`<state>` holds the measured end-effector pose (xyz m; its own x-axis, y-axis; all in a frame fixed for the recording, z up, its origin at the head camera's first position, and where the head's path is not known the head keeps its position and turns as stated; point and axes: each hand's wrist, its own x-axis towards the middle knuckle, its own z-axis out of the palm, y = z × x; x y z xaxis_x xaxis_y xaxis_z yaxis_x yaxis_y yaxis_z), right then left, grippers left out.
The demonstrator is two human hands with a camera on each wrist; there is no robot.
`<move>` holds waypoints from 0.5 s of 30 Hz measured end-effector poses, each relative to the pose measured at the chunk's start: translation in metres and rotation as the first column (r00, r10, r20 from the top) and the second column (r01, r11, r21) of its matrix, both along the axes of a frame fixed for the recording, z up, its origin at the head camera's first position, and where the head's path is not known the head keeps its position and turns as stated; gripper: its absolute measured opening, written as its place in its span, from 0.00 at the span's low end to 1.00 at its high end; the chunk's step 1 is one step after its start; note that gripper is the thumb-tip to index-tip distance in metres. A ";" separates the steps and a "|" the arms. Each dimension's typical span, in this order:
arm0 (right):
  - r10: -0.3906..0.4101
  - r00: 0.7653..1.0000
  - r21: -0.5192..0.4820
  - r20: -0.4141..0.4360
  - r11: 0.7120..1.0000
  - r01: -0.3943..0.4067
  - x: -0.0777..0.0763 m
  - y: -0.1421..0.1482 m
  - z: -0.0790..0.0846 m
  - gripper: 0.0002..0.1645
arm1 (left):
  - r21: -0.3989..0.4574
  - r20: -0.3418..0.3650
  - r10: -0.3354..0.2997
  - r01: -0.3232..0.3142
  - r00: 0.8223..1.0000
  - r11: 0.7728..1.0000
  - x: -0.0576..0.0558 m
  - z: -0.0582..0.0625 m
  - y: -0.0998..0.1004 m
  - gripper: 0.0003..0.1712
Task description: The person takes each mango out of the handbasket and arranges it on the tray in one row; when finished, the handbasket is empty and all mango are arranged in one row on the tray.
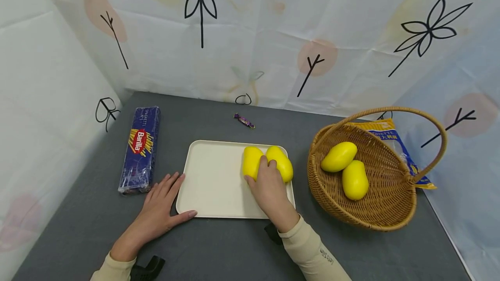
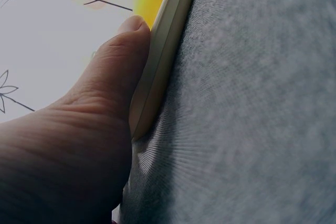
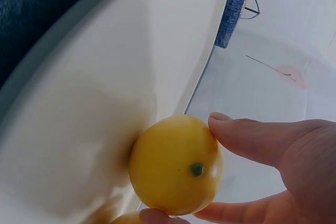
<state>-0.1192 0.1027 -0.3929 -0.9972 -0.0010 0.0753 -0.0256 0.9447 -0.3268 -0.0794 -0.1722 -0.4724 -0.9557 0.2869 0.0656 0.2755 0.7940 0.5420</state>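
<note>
On the right part of a cream tray lie two yellow mangoes side by side. My right hand holds the left mango, thumb on one side and fingers on the other, in the gap beside the right mango. A green stem spot shows on the held mango in the right wrist view. My left hand lies with straight, spread fingers at the tray's left edge. Its thumb rests against the tray rim.
A wicker basket with an arched handle stands at right, two mangoes inside. Behind it leans a blue-and-yellow packet. A blue spaghetti pack lies left of the tray, and a purple wrapped candy lies beyond it.
</note>
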 end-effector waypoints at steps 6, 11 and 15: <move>-0.025 1.000 0.015 0.018 1.000 0.025 0.000 0.001 0.001 0.41 | -0.006 -0.004 -0.002 0.002 1.000 1.000 -0.001 -0.001 0.000 0.57; -0.014 1.000 0.011 0.018 1.000 0.013 0.004 0.004 0.007 0.40 | -0.004 -0.008 0.000 0.000 1.000 1.000 0.000 -0.001 0.001 0.57; 0.009 1.000 -0.002 0.007 1.000 -0.009 0.016 0.012 0.024 0.42 | -0.005 -0.014 0.002 -0.002 1.000 1.000 0.000 -0.001 0.001 0.57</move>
